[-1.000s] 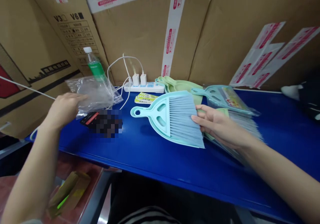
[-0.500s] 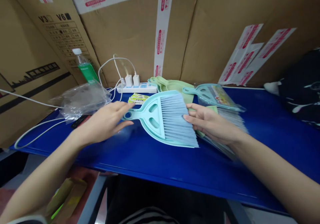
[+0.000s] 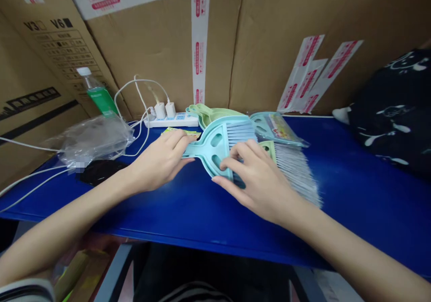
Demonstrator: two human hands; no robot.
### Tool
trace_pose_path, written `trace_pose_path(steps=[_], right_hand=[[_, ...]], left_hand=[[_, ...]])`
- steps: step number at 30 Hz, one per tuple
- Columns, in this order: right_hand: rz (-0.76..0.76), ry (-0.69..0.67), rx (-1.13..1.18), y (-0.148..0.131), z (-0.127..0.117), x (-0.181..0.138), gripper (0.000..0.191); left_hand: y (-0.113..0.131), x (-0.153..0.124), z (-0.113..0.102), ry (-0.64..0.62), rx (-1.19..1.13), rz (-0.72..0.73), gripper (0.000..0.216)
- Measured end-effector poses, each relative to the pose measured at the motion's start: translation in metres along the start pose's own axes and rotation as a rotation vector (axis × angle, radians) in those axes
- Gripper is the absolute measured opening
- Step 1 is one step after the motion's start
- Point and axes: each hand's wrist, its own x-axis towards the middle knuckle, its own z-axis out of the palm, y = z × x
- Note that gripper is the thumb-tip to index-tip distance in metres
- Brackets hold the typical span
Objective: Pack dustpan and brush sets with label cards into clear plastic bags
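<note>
A light blue brush with its dustpan (image 3: 218, 142) lies on the blue table (image 3: 353, 194). My left hand (image 3: 161, 160) is closed around the brush's handle end. My right hand (image 3: 259, 180) lies over the bristles, fingers curled on the brush body. Just behind and to the right are a green brush with grey bristles (image 3: 292, 167) and a bagged blue set (image 3: 274, 129). Pale green dustpans (image 3: 215, 113) are stacked at the back.
Clear plastic bags (image 3: 94, 138) lie at the left over a dark object (image 3: 97, 171). A power strip with chargers (image 3: 170, 118), white cables and a green-labelled bottle (image 3: 96, 95) stand by cardboard boxes (image 3: 269, 46). A black patterned bag (image 3: 393, 108) sits at the right.
My left hand left the plastic bags, moved right and took hold of the brush handle. My right hand slid from the bristle tips onto the brush body.
</note>
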Motion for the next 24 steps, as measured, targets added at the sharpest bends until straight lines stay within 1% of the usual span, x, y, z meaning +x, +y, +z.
trace_pose_path(steps=[2, 4, 6, 8, 11, 13, 15, 16, 17, 18, 20, 22, 23, 24], right_hand=[[0.052, -0.001, 0.024, 0.005, 0.002, 0.0, 0.025], [0.084, 0.027, 0.032, 0.011, 0.001, 0.001, 0.023], [0.102, 0.075, -0.024, 0.017, -0.004, 0.004, 0.022], [0.105, 0.1, -0.145, 0.02, -0.011, 0.005, 0.019], [0.141, 0.082, -0.348, 0.024, -0.023, 0.004, 0.023], [0.215, 0.07, -0.444, 0.03, -0.029, 0.001, 0.035], [0.294, 0.053, -0.496, 0.037, -0.033, -0.002, 0.045], [0.331, 0.015, -0.515, 0.04, -0.033, -0.003, 0.046], [0.37, -0.055, -0.538, 0.043, -0.033, -0.003, 0.047], [0.412, -0.163, -0.564, 0.044, -0.033, -0.002, 0.046], [0.48, -0.44, -0.581, 0.044, -0.033, 0.001, 0.043], [0.53, -0.692, -0.52, 0.042, -0.036, 0.005, 0.042], [0.554, -0.77, -0.472, 0.04, -0.039, 0.008, 0.043], [0.58, -0.811, -0.431, 0.039, -0.041, 0.01, 0.044]], left_hand=[[0.002, 0.012, 0.002, -0.012, 0.003, 0.043, 0.036], [0.001, 0.025, 0.003, -0.032, -0.009, 0.07, 0.035], [0.0, 0.038, 0.003, -0.052, -0.02, 0.076, 0.032], [-0.005, 0.05, 0.002, -0.064, -0.028, 0.062, 0.029], [-0.021, 0.066, 0.0, -0.065, -0.047, 0.007, 0.032], [-0.037, 0.076, 0.0, -0.047, -0.043, -0.047, 0.036], [-0.057, 0.085, 0.002, -0.075, -0.039, -0.055, 0.039], [-0.066, 0.089, 0.004, -0.09, -0.032, -0.054, 0.04], [-0.075, 0.093, 0.007, -0.105, -0.027, -0.053, 0.04], [-0.083, 0.097, 0.009, -0.114, -0.021, -0.057, 0.041], [-0.096, 0.102, 0.014, -0.154, -0.009, -0.067, 0.043], [-0.106, 0.107, 0.017, -0.221, -0.012, -0.068, 0.044], [-0.109, 0.109, 0.018, -0.255, -0.015, -0.068, 0.045], [-0.112, 0.111, 0.019, -0.287, -0.018, -0.066, 0.045]])
